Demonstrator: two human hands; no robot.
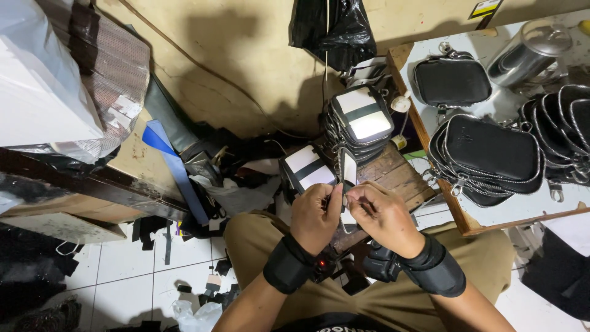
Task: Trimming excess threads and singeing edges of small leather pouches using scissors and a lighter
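My left hand (315, 215) and my right hand (381, 214) meet above my lap, both pinching a small black pouch piece with a white lining and a zipper edge (348, 174). Each wrist wears a black band. Just beyond the hands, a second half-made pouch with white panels (309, 168) lies on a low wooden board (399, 175). Behind it stands a pile of similar pouches (361, 117), white side up.
A white shelf (491, 212) at the right holds finished black zippered pouches (491, 149) and a metal canister (528, 52). A black plastic bag (335, 27) hangs on the wall. Scraps and blue strips (175, 166) litter the tiled floor at the left.
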